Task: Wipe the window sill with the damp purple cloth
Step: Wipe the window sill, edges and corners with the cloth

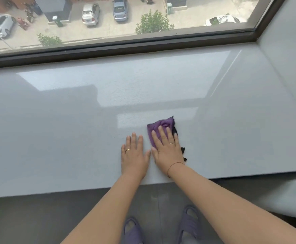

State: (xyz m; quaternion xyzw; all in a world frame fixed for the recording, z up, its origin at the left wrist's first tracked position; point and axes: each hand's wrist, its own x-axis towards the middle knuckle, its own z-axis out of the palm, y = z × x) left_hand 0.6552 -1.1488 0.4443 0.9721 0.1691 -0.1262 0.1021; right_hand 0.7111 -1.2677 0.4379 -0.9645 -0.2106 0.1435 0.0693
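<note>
While the right hand [167, 148] lies flat on the crumpled purple microfibre cloth [161, 125], fingers straight and spread, pressing it down rather than gripping it, the left hand [135, 154] rests palm-down and equally flat on the bare, glossy pale grey stone window sill [64, 134], the two thumbs just beside each other. The cloth sits near the sill's front edge, with a black trim or backing [182, 150] poking out past the little-finger side of the right hand. To wipe well from here, I judge that the palm should spread its pressure evenly so the whole pad of cloth meets the surface, and that strokes should run in long overlapping passes from the dark window frame [126, 48] back toward the front edge, then out to the grey side wall [288, 59] at the right corner. A few tiny dark specks [122, 138] lie just beyond the left hand; they look like the nearest target. The left hand is best used only as a brace and lifted clear before the cloth passes its spot, since a bare palm on so shiny a surface is likely to leave prints. Spreading the bunched cloth flatter would likely cover more per stroke.
</note>
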